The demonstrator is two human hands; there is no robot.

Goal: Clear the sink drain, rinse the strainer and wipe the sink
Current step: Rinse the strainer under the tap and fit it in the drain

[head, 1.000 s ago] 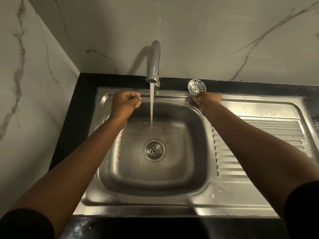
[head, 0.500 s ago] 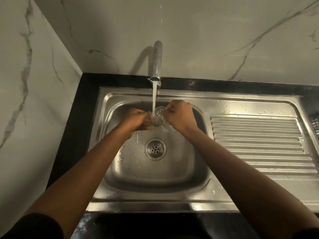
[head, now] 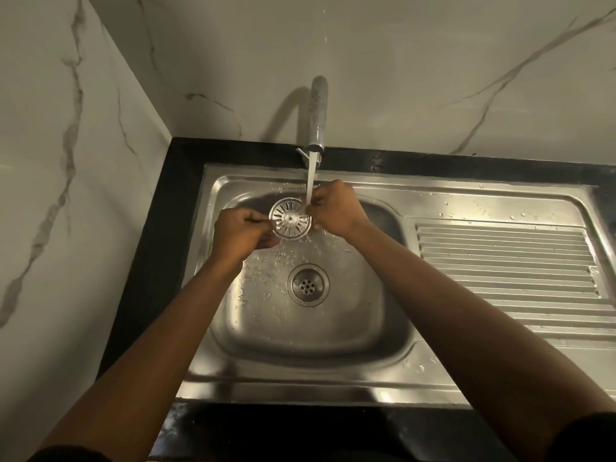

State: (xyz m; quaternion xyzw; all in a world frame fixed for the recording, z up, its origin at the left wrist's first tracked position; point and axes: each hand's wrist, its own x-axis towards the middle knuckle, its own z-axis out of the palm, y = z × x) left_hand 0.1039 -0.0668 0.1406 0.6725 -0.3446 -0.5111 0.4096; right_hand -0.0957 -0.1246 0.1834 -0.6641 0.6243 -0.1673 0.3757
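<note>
- A pale wall [head: 400,61] of marble-veined panels was seen behind the basin and along its left side.
- A black stone bench [head: 156,228] was set into the corner, its dark edge showing around the basin.
- A stainless-steel sink [head: 366,381] was sunk into the bench, and its bowl was spattered with water drops.
- A ribbed steel drainboard [head: 500,261] was joined to the bowl on its right side.
- The left hand [head: 241,233] was held over the back of the bowl with its fingers curled, pinching the left edge of the strainer.
- The right hand [head: 335,208] was held just beside it, its fingers curled and pinching the strainer's right edge.
- A curved grey metal tap [head: 318,115] was mounted at the back, its spout over the bowl.
- A round metal drain [head: 308,285] with small holes was left uncovered in the middle of the bowl floor.
- A round slotted metal strainer [head: 290,219] was held between both hands above the bowl, well above the drain, its flat face turned towards the camera.
- A thin stream of water [head: 311,181] was seen falling from the tap onto the strainer's right edge, by the right hand's fingers.
</note>
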